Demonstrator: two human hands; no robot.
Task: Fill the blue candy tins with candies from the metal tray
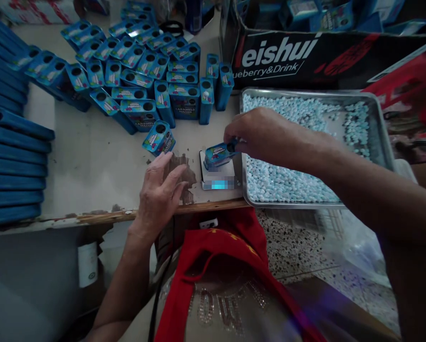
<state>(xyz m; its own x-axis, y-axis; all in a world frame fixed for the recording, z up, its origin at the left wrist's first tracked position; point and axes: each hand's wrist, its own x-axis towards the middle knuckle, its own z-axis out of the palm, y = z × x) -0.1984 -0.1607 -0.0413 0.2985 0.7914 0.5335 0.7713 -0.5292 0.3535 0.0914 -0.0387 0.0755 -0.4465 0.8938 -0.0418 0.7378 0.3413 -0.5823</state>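
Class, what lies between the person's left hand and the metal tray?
In the head view: a worn patch of table, then a small scale, with a blue box held over it by the right hand.

Sm. boxes [185, 102] glossy, tray [294, 204] shiny metal, tbl edge [213, 205] rough wood.

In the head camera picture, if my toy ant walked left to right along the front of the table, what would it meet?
Stacked blue tins → the person's left hand → small device with a lit display → metal tray.
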